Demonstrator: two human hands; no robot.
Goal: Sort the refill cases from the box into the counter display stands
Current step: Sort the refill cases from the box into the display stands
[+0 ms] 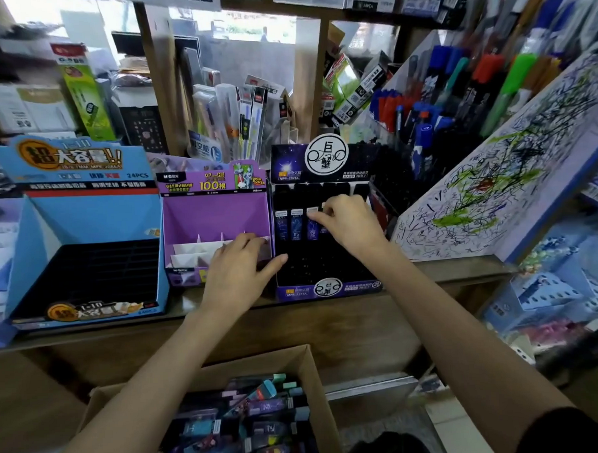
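Pinching a refill case (323,205) in dark stand (327,269)

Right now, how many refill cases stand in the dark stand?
3 visible: left case, middle case, right case, side by side in the dark stand; the right hand covers a likely fourth.
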